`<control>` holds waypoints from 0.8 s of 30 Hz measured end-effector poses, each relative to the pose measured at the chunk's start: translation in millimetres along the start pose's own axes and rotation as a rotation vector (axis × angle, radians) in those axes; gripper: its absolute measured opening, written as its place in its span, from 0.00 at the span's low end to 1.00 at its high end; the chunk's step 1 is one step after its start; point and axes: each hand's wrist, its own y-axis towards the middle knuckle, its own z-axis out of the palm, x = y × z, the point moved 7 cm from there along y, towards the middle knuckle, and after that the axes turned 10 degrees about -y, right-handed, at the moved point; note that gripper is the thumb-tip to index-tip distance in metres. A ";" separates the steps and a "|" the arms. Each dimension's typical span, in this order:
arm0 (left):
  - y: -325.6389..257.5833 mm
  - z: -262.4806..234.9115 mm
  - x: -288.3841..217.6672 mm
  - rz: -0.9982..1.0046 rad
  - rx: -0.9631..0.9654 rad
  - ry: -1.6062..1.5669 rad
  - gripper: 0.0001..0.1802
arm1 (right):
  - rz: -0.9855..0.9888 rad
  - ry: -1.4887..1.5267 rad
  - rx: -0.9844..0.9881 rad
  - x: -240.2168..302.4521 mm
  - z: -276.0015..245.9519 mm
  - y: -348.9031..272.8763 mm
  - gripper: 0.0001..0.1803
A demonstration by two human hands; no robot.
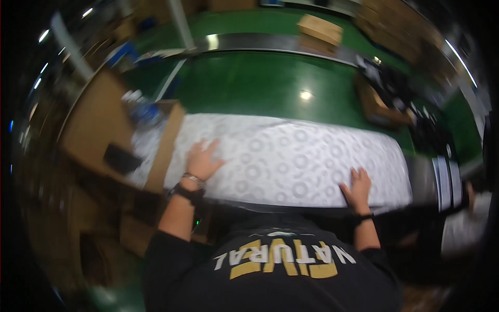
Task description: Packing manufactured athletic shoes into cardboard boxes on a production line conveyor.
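In front of me stretches a padded board with a white cover (pixel 291 161), patterned with grey rings and curved marks. My left hand (pixel 204 160) rests near the left end of this surface, fingers spread and nothing in it. Toward the near right part, my right hand (pixel 357 188) lies on the cover with its thumb apart from the fingers, also holding nothing. The picture is a little blurred, so fine details of the cover do not show.
On the left stands an open cardboard box (pixel 169 138) holding clear plastic and a dark object (pixel 122 158). A conveyor (pixel 249 42) with a carton (pixel 319 34) runs across the far side. Dark items and a brown box (pixel 377 106) are at far right, above a green floor (pixel 244 83).
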 end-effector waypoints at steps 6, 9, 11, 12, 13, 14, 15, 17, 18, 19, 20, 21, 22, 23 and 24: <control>28.1 22.6 37.3 -0.142 0.408 0.040 0.36 | 0.116 0.009 0.004 -2.6 -12.3 6.6 0.34; 23.6 18.5 35.6 -0.057 0.295 0.029 0.33 | 0.101 0.002 0.011 -0.3 -15.3 8.3 0.33; 10.3 22.2 70.9 -0.031 0.265 0.081 0.33 | 0.075 0.025 0.020 7.0 -14.6 10.5 0.33; 3.8 5.9 68.2 -0.127 0.225 -0.051 0.31 | 0.063 0.049 0.020 7.8 -11.3 9.3 0.32; 4.9 -12.5 69.0 -0.243 0.159 -0.188 0.30 | 0.015 0.053 -0.013 8.9 -4.0 8.9 0.32; 12.7 -30.1 72.5 -0.130 -0.016 -0.297 0.28 | 0.010 0.077 -0.080 4.7 -1.5 4.4 0.32; 14.6 -52.0 79.5 -0.026 -0.204 -0.376 0.27 | 0.004 0.071 -0.082 2.7 2.6 2.3 0.31; 29.7 -115.4 65.7 -0.155 -0.382 -0.325 0.23 | 0.074 0.084 -0.102 -7.9 8.0 -10.3 0.29; 30.6 -145.6 83.2 -0.057 -0.489 -0.205 0.22 | 0.060 0.117 -0.106 -9.1 7.8 -14.6 0.29; 29.2 -170.8 103.7 -0.230 -0.500 -0.104 0.19 | 0.056 0.120 -0.083 -6.5 7.2 -15.2 0.29; 27.8 -192.3 126.9 -0.340 -0.502 0.069 0.17 | 0.070 0.118 -0.066 -5.5 5.1 -12.9 0.28; 24.2 -209.7 155.5 -0.430 -0.513 0.264 0.16 | 0.019 0.140 -0.058 1.2 1.8 -8.4 0.28; 20.2 -222.7 175.3 -0.457 -0.521 0.286 0.16 | 0.041 0.137 -0.052 1.9 -0.2 -7.7 0.28; 15.6 -229.8 195.9 -0.569 -0.414 0.476 0.20 | 0.072 0.129 -0.046 2.3 -1.2 -7.6 0.28; 10.2 -232.7 214.7 -0.667 -0.300 0.658 0.25 | 0.065 0.138 -0.044 5.5 -2.8 -6.3 0.28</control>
